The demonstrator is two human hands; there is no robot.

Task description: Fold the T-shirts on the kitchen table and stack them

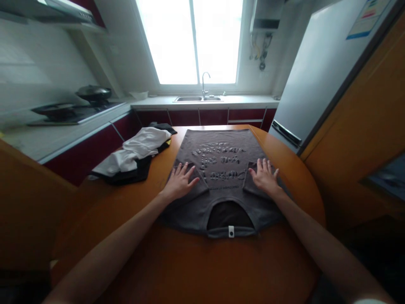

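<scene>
A dark grey T-shirt [221, 197] is found laid flat, front up, on a wooden table [228, 270], its collar turned toward the wearer of the camera and its hem toward the window [218, 46]. Both sleeves are seen folded in over the front.

The left hand [180, 181] is placed palm down on one sleeve, fingers spread and thumb held apart; nothing is gripped. The right hand [265, 177] is placed likewise on the opposite sleeve, opened wide, with nothing grasped. The matching placement is judged to serve to press the folded sleeves down and smooth the cloth evenly on both sides.

A white garment [142, 143] is heaped loosely over black clothing [129, 176] at the table's left edge, well apart from the shirt; it is presumed to be set there so that working room is left.

Writing is noted as follows. Several rows of raised lettering [221, 160] are borne on the shirt front, upside down as viewed; no wording can be read reliably. A white tag [231, 231] with a dark round mark is fixed at the collar. A label [368, 19] with coloured bars is carried by the refrigerator [313, 67]; its text is not legible.
</scene>
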